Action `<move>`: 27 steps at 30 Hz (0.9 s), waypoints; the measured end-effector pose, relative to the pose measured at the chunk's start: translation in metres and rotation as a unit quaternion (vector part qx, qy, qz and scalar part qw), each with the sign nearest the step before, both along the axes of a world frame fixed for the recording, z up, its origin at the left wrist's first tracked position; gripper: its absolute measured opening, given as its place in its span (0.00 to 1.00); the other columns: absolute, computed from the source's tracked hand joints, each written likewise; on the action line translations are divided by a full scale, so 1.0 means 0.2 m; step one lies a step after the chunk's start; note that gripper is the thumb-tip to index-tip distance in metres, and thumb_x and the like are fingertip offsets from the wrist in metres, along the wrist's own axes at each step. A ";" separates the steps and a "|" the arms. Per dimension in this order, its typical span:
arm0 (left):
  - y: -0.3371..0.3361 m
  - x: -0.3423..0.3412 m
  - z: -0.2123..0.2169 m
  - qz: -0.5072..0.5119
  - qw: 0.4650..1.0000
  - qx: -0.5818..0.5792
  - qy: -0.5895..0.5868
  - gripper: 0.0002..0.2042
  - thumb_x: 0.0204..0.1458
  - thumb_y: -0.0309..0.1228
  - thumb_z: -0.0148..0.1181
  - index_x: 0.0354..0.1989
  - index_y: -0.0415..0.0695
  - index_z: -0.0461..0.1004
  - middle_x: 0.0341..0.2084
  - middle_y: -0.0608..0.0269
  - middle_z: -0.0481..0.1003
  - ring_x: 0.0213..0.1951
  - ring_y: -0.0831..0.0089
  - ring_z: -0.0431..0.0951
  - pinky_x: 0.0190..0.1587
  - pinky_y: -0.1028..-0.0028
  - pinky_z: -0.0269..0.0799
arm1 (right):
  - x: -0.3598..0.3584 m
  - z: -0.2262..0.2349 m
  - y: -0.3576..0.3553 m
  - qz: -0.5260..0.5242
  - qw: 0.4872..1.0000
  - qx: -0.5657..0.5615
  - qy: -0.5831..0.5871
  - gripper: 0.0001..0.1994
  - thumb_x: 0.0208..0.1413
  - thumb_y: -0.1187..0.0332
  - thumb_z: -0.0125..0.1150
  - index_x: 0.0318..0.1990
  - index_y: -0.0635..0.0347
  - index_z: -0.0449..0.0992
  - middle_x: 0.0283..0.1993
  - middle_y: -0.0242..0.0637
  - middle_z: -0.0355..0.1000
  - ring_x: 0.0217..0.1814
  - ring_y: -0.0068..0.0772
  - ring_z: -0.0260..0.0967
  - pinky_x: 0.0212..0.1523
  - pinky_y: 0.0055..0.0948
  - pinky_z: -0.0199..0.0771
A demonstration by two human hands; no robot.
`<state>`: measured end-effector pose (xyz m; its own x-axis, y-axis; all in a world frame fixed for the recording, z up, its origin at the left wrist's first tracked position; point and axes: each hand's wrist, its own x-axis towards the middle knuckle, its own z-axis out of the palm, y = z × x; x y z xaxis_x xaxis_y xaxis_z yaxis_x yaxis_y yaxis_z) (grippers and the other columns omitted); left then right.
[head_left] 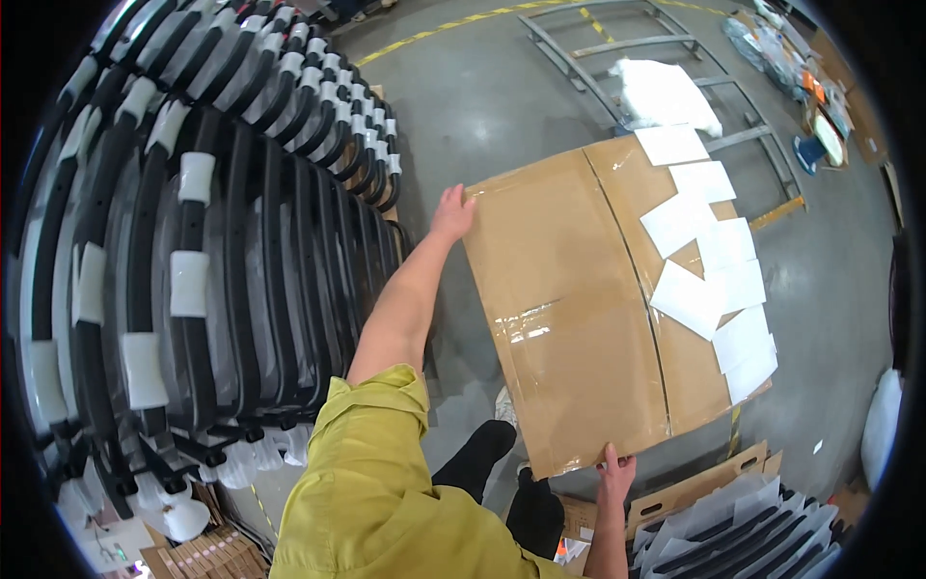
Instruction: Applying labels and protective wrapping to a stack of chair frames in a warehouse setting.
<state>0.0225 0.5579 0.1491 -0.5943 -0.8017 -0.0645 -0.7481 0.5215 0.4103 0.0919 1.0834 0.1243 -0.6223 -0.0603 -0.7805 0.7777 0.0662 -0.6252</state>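
Large flat cardboard box (588, 299) held up over the concrete floor (482, 106), tilted, between both hands; left hand (451, 214) grasps its far left corner, fingers curled over the edge, arm stretched out in a yellow-green sleeve (376, 482); right hand (614, 475) grips the near bottom edge from below, thumb and fingers pinching the board; clear tape (531, 323) runs across the box's middle seam; a row of white paper labels (709, 256) overlaps down its right side; at left, dense rows of black curved parts with white foam wraps (188, 280) stand stacked; a grey metal frame (675, 58) lies on the floor beyond the box; an open carton of black-and-white sheets (743, 536) sits at lower right.
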 end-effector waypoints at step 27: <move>0.11 0.24 -0.16 -0.105 0.975 0.195 0.029 0.20 0.46 0.33 0.48 0.47 0.39 0.60 0.43 0.49 0.63 0.46 0.57 0.63 0.49 0.67 0.59 | -0.06 0.23 -0.12 -0.027 0.953 0.246 0.174 0.23 0.40 0.65 0.61 0.44 0.65 0.62 0.39 0.39 0.67 0.40 0.31 0.64 0.40 0.27 0.64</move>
<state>0.0707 0.5805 0.1163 -0.7544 -0.5830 -0.3016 -0.6112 0.4563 0.6467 0.0807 1.0599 0.1705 -0.8403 0.2988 -0.4523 0.5398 0.3844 -0.7489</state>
